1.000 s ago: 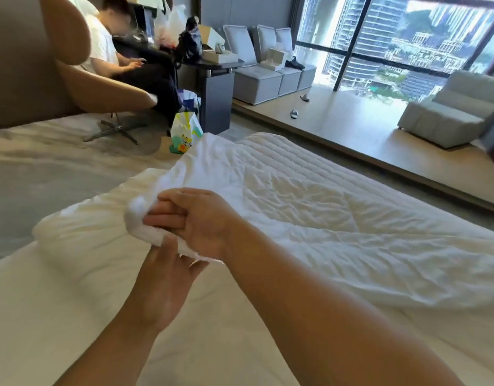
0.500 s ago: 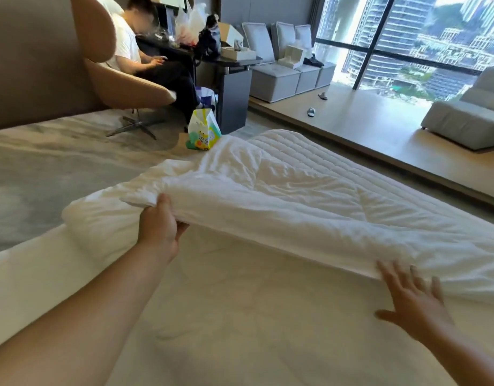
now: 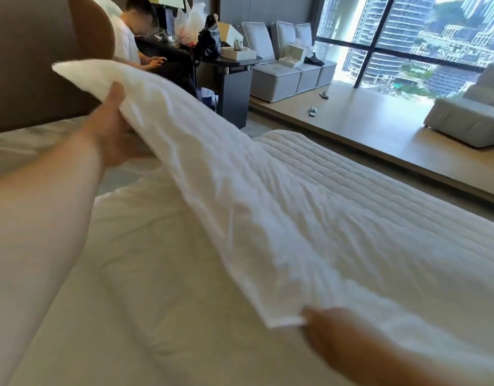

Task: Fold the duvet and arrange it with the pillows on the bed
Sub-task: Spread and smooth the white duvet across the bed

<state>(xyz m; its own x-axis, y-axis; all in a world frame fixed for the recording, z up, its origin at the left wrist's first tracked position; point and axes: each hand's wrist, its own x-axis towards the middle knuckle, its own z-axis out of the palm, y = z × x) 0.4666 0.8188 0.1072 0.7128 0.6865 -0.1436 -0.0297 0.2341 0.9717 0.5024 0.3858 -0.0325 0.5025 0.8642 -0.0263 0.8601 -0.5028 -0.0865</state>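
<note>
The white quilted duvet (image 3: 310, 218) lies across the bed (image 3: 134, 288), with its near edge lifted off the sheet. My left hand (image 3: 115, 129) grips the raised far corner of that edge, high at the upper left. At the lower right, my right hand (image 3: 323, 332) pinches the near corner of the same edge, just above the mattress. The lifted edge runs taut in a slant between both hands. No pillows are in view.
A person (image 3: 131, 37) sits in a tan chair (image 3: 87, 32) at a dark cluttered desk (image 3: 229, 71) beyond the bed. Grey seats (image 3: 276, 76) and a grey sofa (image 3: 468, 112) stand on a raised wooden platform (image 3: 365, 129) by the windows.
My left hand has raised its duvet corner well above the bed. My right hand, open and reaching half a second ago, has closed on the near corner of the edge.
</note>
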